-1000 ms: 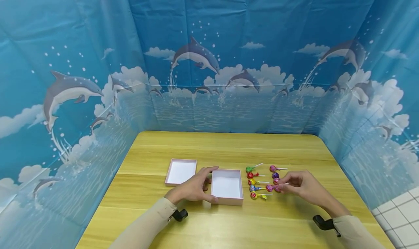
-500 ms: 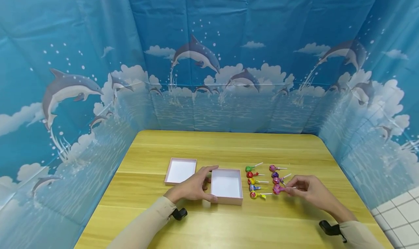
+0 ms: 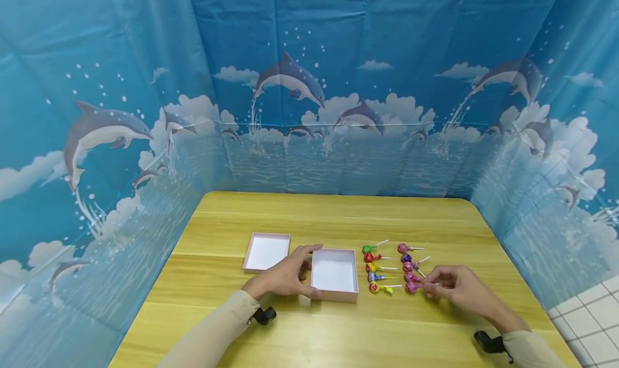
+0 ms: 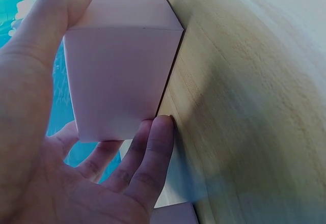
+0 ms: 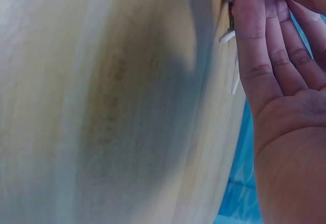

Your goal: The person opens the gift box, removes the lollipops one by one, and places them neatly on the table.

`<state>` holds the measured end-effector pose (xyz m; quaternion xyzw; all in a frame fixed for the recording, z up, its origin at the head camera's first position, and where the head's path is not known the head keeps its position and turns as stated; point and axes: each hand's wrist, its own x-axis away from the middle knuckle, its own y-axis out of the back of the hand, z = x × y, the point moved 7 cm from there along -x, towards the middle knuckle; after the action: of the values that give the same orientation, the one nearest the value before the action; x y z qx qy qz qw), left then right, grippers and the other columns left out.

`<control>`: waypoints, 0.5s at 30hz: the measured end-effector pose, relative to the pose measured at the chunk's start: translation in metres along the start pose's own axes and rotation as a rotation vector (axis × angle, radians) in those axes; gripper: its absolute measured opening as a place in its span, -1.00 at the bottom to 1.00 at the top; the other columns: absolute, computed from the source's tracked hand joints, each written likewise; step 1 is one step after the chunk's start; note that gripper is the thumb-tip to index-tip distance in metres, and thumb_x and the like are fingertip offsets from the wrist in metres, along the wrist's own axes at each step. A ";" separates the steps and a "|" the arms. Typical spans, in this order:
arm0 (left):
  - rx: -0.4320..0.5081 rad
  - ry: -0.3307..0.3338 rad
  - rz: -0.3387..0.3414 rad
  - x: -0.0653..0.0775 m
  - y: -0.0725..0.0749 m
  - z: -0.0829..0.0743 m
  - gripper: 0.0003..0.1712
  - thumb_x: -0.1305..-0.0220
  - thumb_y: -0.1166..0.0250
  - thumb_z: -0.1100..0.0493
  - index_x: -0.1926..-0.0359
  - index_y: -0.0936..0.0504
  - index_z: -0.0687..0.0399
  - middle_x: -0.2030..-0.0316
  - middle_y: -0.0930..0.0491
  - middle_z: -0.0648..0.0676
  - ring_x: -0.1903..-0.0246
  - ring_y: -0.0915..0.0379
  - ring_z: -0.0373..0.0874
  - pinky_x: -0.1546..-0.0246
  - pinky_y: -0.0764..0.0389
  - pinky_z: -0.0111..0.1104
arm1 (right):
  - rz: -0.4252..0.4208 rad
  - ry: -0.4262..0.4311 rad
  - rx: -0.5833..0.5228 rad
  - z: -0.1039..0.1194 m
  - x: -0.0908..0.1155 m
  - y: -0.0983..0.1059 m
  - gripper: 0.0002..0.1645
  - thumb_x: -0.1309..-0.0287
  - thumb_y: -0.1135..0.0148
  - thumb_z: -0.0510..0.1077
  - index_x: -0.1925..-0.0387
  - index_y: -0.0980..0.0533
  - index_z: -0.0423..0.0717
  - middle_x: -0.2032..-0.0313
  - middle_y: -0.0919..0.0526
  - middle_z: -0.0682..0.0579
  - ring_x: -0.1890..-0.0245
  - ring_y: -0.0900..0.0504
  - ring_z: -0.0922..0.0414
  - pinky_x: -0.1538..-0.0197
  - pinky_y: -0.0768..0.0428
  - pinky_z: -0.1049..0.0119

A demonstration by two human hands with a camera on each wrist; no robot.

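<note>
My left hand [image 3: 285,275] grips the open pale pink box [image 3: 338,295], thumb on its near side and fingers around its left side; the left wrist view shows the thumb and fingers against the box walls [image 4: 122,76]. My right hand [image 3: 456,287] pinches a pink-wrapped lollipop [image 3: 411,287] by its stick end, at the near end of the right column. Just beyond it lie more lollipops, among them a pink one [image 3: 411,276] and a purple one [image 3: 406,258]. In the right wrist view, my fingers mostly hide the held lollipop.
A shallow box lid [image 3: 267,252] lies inside-up left of the box. Between box and right column runs another column of lollipops, from green [image 3: 367,249] and red [image 3: 369,258] to yellow [image 3: 374,287]. Dolphin-print curtains [image 3: 309,158] border the wooden table [image 3: 319,336].
My right hand has carried the pink lollipop rightward and toward me, from beside the left column to the right column's near end. The left hand stays on the box.
</note>
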<state>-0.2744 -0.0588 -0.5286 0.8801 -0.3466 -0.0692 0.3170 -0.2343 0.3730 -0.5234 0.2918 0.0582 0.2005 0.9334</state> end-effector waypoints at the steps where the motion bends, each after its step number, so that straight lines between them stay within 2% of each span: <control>1: 0.001 0.001 0.001 0.000 0.001 0.000 0.42 -0.34 -0.76 -0.18 -0.93 -0.03 -0.13 -0.53 -0.39 0.14 -0.17 -0.52 -0.07 -0.08 -0.58 -0.33 | 0.001 -0.004 0.000 -0.001 0.000 0.000 -0.91 -0.63 -0.46 -0.20 0.09 -0.78 -0.16 0.27 -0.92 0.00 0.34 -0.88 0.12 0.23 -0.81 0.27; 7: 0.011 0.008 0.006 0.000 0.003 0.000 0.42 -0.34 -0.75 -0.19 -0.93 -0.03 -0.15 -0.51 -0.39 0.13 -0.16 -0.52 -0.03 -0.07 -0.57 -0.34 | -0.010 -0.029 0.035 -0.004 -0.001 0.000 -0.92 -0.59 -0.50 -0.22 0.08 -0.78 -0.19 0.27 -0.93 0.04 0.35 -0.86 0.21 0.28 -0.77 0.31; 15: 0.009 0.003 0.008 -0.001 0.007 -0.003 0.41 -0.34 -0.76 -0.17 -0.92 -0.04 -0.08 -0.50 -0.40 0.17 -0.16 -0.53 -0.01 -0.07 -0.57 -0.33 | -0.067 -0.033 0.221 0.003 0.000 0.000 -0.90 -0.44 -0.65 -0.16 0.20 -0.81 0.07 0.32 -0.87 0.24 0.36 -0.75 0.38 0.27 -0.70 0.39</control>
<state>-0.2782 -0.0605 -0.5221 0.8803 -0.3499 -0.0653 0.3137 -0.2341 0.3714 -0.5205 0.3941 0.0745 0.1566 0.9025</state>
